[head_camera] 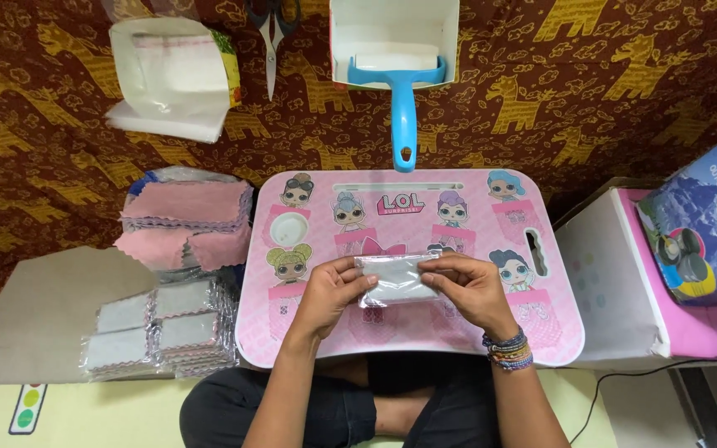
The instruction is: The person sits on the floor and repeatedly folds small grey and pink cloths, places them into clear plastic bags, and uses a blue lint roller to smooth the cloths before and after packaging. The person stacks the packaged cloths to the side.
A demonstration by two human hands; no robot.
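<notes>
Fingers of both hands pinch a clear packet (395, 280) over the pink lap desk (558, 332).
Left hand (329, 292) grips one end, right hand (470, 286) the other.

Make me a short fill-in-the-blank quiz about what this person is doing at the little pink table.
1. Both hands, the left hand and the right hand, hold one clear plastic ____ with a grey cloth inside.
2. The pink lap table is printed with cartoon ____.
3. The stack of pink cloths lies to the person's ____.
4. The blue-handled lint roller lies ____ the table, handle toward it.

Missing words: packet; dolls; left; beyond
</notes>
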